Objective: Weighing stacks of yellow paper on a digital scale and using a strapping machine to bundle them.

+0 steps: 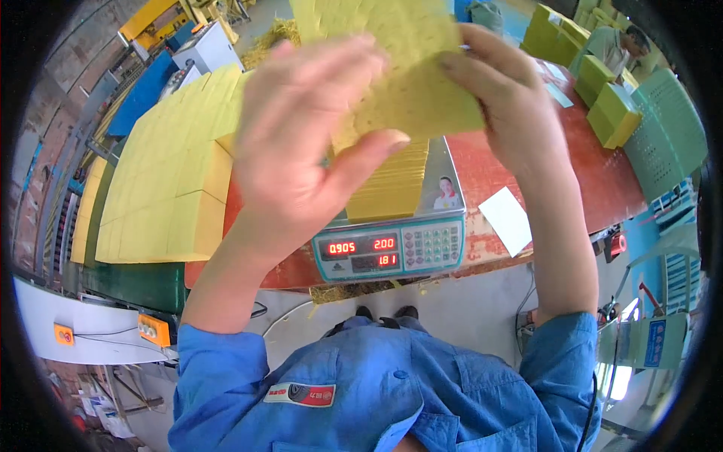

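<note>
Above the scale, my right hand (pixel 512 98) is closed on the right edge of a rough yellow paper sheet (pixel 422 83), thumb and fingers pinching it. Whether it is one sheet or a thin bundle, I cannot tell. My left hand (pixel 294 132) is smeared by motion in front of the sheet's left side, its fingers stretched out and its thumb apart. Whether it touches the sheet is unclear. Below, a stack of yellow paper (pixel 388 184) lies on the metal pan of a digital scale (pixel 361 256) with lit red digits; the raised sheet and my left hand partly cover the stack.
Large blocks of stacked yellow paper (pixel 162 181) stand to the left. A white paper slip (pixel 505 221) lies on the red table (pixel 595 177). More yellow blocks (pixel 614 117) and a green plastic chair (pixel 670 124) are at right, with another person (pixel 614 49) at the far right.
</note>
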`<state>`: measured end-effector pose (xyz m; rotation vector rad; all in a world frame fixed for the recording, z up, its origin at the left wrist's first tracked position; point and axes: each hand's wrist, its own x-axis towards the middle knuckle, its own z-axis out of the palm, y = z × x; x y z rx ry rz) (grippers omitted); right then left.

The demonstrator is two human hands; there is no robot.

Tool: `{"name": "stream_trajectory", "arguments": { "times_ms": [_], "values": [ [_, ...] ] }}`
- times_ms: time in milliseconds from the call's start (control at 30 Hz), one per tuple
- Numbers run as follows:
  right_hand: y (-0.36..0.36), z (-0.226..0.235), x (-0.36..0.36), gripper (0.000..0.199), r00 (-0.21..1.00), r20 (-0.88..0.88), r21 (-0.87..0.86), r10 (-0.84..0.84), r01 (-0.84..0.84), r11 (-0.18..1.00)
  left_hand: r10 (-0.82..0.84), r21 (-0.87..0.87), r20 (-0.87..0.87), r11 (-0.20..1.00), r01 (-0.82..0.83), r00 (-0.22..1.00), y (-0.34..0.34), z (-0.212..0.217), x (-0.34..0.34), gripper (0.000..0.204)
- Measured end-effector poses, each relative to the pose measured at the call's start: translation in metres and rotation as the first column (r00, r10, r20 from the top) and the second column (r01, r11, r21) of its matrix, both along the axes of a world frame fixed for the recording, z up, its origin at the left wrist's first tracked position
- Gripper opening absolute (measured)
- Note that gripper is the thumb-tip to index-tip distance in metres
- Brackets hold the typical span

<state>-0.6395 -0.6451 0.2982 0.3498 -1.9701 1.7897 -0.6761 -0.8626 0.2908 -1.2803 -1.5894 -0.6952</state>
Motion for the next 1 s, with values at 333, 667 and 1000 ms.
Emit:
{"name": "stream_trajectory", "arguments": {
  "times_ms": [333, 667, 1000],
  "values": [
    [0.034, -0.023, 0.079, 0.031, 0.968, -0.194, -0.200, -0.156, 0.117, 0.973, -0.124, 0.297, 0.046, 0.949, 0.105, 0.991, -0.043, 0.006, 0.037, 0.051],
    [0.067, -0.042, 0.095, 0.033, 0.872, -0.278, -0.138, -0.404, 0.380, 0.915, -0.130, 0.266, -0.011, 0.955, 0.129, 0.991, -0.070, 0.003, 0.052, 0.045],
    [0.068, -0.042, 0.099, 0.029, 0.937, -0.224, -0.286, -0.267, 0.198, 0.938, -0.134, 0.314, -0.010, 0.941, 0.130, 0.991, -0.073, 0.004, 0.072, 0.044]
  ]
}}
